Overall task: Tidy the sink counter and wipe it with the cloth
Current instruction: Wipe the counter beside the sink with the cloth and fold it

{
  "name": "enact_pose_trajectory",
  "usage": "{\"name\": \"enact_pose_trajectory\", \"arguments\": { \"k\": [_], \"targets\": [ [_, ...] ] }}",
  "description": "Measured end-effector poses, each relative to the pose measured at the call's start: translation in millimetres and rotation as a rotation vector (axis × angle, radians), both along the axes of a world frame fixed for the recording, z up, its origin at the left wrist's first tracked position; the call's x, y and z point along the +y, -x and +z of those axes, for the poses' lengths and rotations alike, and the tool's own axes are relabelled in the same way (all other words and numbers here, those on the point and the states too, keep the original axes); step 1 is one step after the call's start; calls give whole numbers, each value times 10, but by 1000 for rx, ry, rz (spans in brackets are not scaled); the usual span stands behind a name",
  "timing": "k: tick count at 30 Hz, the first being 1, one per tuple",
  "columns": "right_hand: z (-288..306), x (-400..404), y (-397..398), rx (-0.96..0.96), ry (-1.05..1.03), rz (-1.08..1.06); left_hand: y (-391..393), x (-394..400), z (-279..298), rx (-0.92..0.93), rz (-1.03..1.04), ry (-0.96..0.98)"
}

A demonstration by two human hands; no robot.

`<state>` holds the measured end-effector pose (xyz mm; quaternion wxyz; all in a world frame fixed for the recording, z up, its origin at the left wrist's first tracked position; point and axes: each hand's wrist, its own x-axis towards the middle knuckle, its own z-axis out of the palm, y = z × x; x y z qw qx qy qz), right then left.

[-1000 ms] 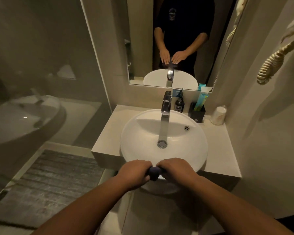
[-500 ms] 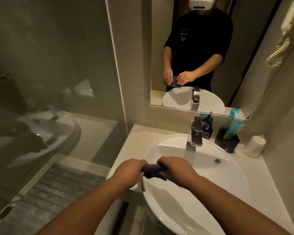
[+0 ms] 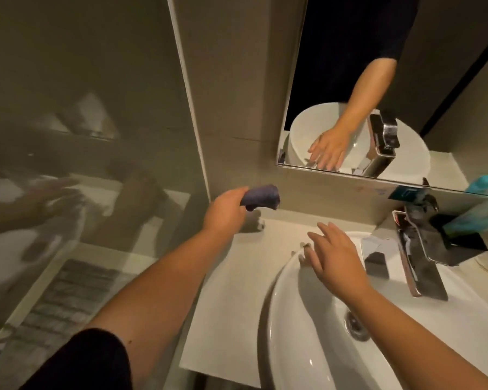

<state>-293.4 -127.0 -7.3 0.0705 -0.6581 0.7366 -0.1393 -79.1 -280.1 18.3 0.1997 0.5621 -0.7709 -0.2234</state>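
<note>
Bunched purple cloth [image 3: 261, 197] (above counter [image 3: 228, 327])

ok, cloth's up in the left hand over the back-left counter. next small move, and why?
Probably lower the left hand so the bunched purple cloth meets the counter near the wall: the cloth hangs clear above it, and the open right hand rests on the basin rim.

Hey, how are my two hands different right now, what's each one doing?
The left hand is closed around the dark cloth; the right hand holds nothing, fingers spread. The left hand is raised over the back of the counter near the wall; the right hand sits lower, at the rim of the white basin, left of the faucet. Both arms are bare and reach forward.
</note>
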Motion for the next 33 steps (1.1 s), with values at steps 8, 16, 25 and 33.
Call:
{"name": "enact_pose_trajectory", "arguments": {
  "k": [8, 16, 25, 33],
  "targets": [
    [-392, -105, -11, 16, -31, 3, -5, -391, -1044, -414, -328, 123],
    [-430, -135, 5, 74, -12, 29, -128, -486, -1144, -607, -494, 176],
    [-510, -142, 5, 82, 69, 32, -143, -557, -1101, -584, -453, 142],
    [-577, -146, 30, 64, 129, 30, -225, -353, -1181, -531, -446, 9]
  ]
}}
